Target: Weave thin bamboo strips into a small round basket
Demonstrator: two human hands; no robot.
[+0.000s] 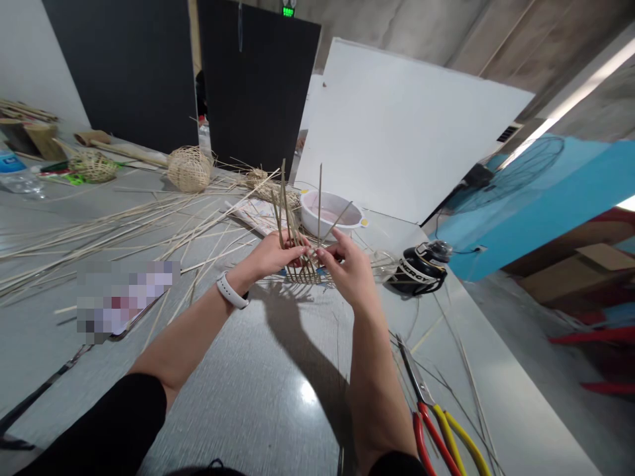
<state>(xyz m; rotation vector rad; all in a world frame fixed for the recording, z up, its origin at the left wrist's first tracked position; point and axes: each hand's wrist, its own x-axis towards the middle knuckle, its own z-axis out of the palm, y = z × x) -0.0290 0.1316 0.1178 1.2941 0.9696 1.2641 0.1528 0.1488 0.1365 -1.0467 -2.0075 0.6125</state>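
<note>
A small piece of bamboo weaving (303,268) stands between my hands, with its thin upright strips rising well above the woven part. My left hand (270,256) grips its left side, and a white wristband (232,291) circles that wrist. My right hand (350,268) pinches the strips from the right, thumb and fingertips close around them. Loose bamboo strips (124,231) lie in a wide spread to the left of my hands. A white plastic bowl (330,213) stands just behind the weaving.
Red-and-yellow-handled cutters (436,423) lie near the grey table's right edge (526,396). A black helmet (419,270) sits to the right. Woven bamboo balls (189,169) and a pixelated patch (126,297) are on the table. A standing fan (526,173) and white board (407,125) stand behind.
</note>
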